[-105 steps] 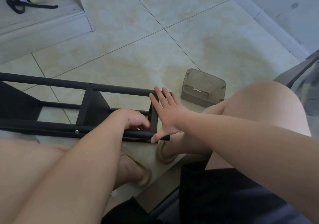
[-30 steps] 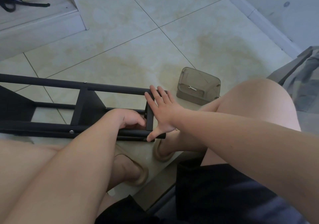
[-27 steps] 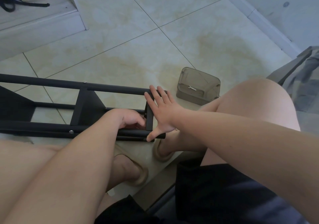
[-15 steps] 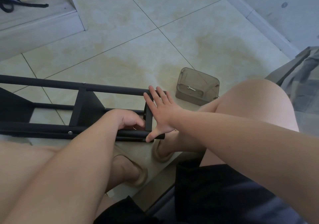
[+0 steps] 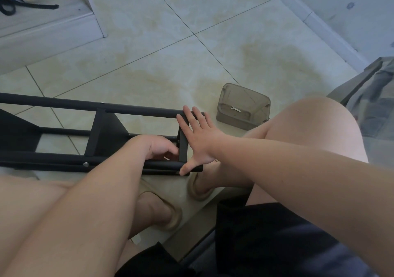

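While right hand (image 5: 200, 140), fingers splayed, presses the end crossbar (image 5: 183, 148) of the black metal frame (image 5: 53, 159) lying on the tiled floor (image 5: 149, 63) and left hand (image 5: 160, 148) curls inside on something hidden, a slip could shift the frame, pinching fingers.

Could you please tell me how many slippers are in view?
2. One beige slipper at lower centre; the other slipper just below the right hand, by the black metal frame.

The rack frame (image 5: 138, 111) at left is matt black painted metal. The box (image 5: 243, 106) right of centre is smooth, smoky translucent plastic. The floor tiles (image 5: 149, 48) look glossy.
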Demonstrator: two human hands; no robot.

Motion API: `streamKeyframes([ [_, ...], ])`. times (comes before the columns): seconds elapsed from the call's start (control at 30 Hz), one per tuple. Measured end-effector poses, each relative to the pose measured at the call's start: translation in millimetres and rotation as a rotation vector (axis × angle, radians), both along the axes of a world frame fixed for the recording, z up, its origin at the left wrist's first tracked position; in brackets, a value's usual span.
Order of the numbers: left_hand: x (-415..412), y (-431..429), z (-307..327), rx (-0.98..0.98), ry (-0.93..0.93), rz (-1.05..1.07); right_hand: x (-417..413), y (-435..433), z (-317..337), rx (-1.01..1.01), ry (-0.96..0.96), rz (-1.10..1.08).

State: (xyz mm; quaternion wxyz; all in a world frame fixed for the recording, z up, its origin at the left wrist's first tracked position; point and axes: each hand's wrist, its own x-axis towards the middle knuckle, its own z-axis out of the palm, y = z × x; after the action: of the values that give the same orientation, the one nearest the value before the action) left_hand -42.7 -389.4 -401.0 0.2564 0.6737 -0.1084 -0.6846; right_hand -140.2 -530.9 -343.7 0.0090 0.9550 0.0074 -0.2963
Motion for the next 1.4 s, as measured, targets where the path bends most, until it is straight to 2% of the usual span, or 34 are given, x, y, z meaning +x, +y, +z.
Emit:
streamKeyframes([
  [0.07,0.3,-0.1,0.7,0.017,-0.063,-0.021,-0.2,0.1,0.4,0.001,0.001,0.0],
  [0.23,0.6,-0.1,1.6,0.0,-0.064,-0.047,-0.1,-0.1,0.8,0.004,0.004,-0.001],
  [0.53,1.7,1.9,-3.7,-0.084,0.119,0.053,0.1,-0.2,-0.8,0.002,0.003,-0.005],
  [0.7,4.0,1.0,-1.3,0.011,0.076,0.005,0.1,-0.4,-0.8,0.002,0.002,-0.004],
  [1.03,0.7,0.3,0.1,-0.003,-0.039,-0.036,0.7,-0.8,-3.7,-0.002,-0.003,-0.005],
  [1.4,3.5,2.8,-0.4,-0.029,0.11,0.004,0.4,-0.6,-3.0,0.0,-0.002,-0.005],
])
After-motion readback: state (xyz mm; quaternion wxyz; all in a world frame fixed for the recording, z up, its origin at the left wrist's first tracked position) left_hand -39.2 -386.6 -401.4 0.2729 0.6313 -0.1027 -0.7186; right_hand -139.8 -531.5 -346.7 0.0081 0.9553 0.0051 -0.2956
